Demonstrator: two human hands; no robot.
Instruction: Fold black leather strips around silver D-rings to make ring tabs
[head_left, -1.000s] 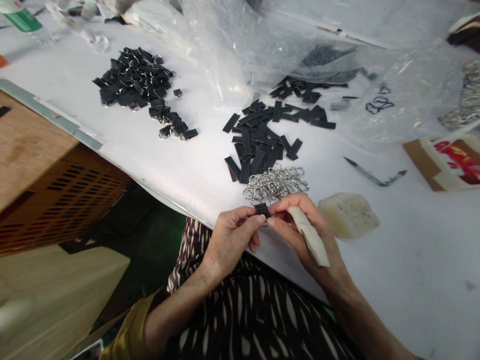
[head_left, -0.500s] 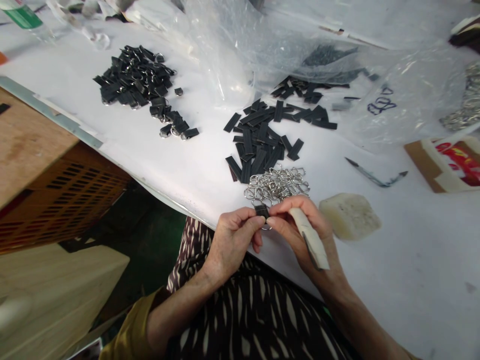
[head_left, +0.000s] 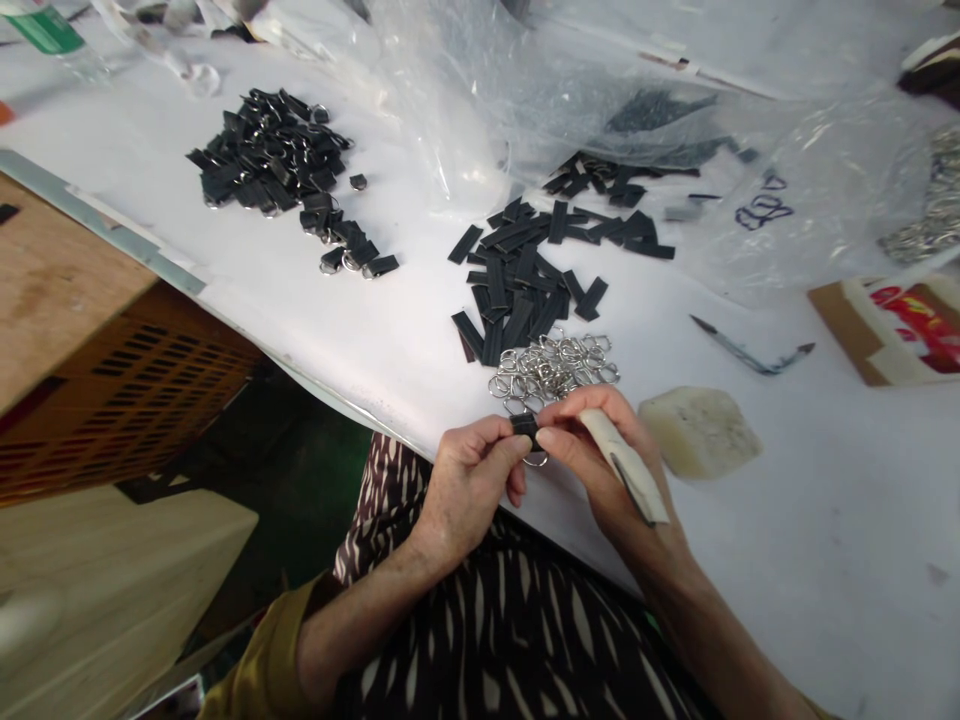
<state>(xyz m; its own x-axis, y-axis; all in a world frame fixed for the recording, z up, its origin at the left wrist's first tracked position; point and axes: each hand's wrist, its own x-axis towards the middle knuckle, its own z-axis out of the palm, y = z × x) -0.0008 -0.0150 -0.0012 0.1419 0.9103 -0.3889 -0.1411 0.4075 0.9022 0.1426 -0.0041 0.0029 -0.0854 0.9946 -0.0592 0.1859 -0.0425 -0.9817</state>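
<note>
**Black strip [head_left: 524, 430] in two-hand pinch at table [head_left: 832, 570] edge**

The left hand [head_left: 469, 480] grips the strip between thumb and forefinger; the right hand [head_left: 607, 450] pinches its opposite end. A pale-wrapped tool [head_left: 622, 465] lies across the right hand. A metal ring [head_left: 535, 461] shows at the strip's near side; whether it passes through the strip cannot be determined.

Markings: well beyond the right hand, a clear plastic bag [head_left: 825, 245] carries dark blue handwriting [head_left: 763, 205], apparently rounded digits; the exact reading is uncertain. Farther right of that hand, a carton [head_left: 851, 335] bears red and yellow print, not legible. A bottle [head_left: 49, 30] with a green label stands far beyond the left hand; its text cannot be read.

Surface: white, smooth, lightly marked. Loose rings [head_left: 555, 365] lie just beyond the fingers, with cut black strips [head_left: 517, 280] behind them. Ringed pieces [head_left: 274, 155] are heaped beyond the left hand. A yellowish block [head_left: 701, 432] sits beside the right hand.

Room: left of and below the left hand are an orange slatted crate [head_left: 150, 390], a wooden board [head_left: 60, 285] above it, and a dark green floor [head_left: 307, 470].
</note>
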